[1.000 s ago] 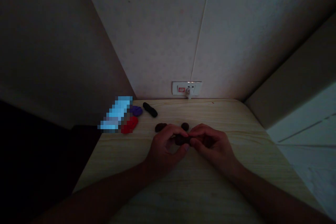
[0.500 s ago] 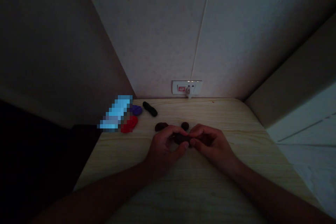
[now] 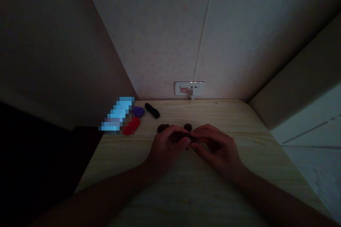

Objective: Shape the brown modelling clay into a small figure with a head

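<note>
A dark brown lump of modelling clay (image 3: 183, 137) is held just over the table, mostly covered by fingers. My left hand (image 3: 166, 149) is closed around it, the thumb along its near side. My right hand (image 3: 220, 149) meets its right end, fingertips and thumb bent together there; the exact contact is dim. Just beyond my hands lie a small round brown clay ball (image 3: 188, 127) and another brown clay piece (image 3: 162, 128), the latter partly hidden by my left hand.
A black clay roll (image 3: 152, 110), a purple clay lump (image 3: 138, 111) and a red clay lump (image 3: 131, 126) lie at the back left of the wooden table (image 3: 226, 113). Beside them is a blurred-out bright rectangle (image 3: 118, 113). A wall socket (image 3: 189, 88) with a plug sits behind.
My right hand has shifted slightly right, its fingers less tightly pressed to the clay. In my left hand the clay is turned and more covered. The pieces on the table are unmoved.
</note>
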